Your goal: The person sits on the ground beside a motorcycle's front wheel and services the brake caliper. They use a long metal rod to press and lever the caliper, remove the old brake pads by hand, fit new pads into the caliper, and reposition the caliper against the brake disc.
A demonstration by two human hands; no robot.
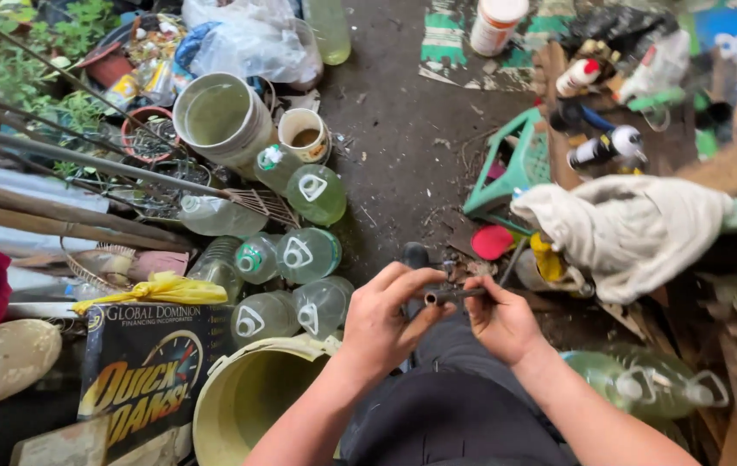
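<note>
A: Where do we have the small dark metal rod (453, 294)?

B: Between both hands, above our lap, over the dirt floor (403, 129). Our left hand (386, 321) pinches its near end with thumb and fingers; our right hand (500, 321) is curled shut around the other end.

A: Then, we'd judge, we keep both grips close and turn gently, well clear of the yellow bucket (243, 393).
</note>
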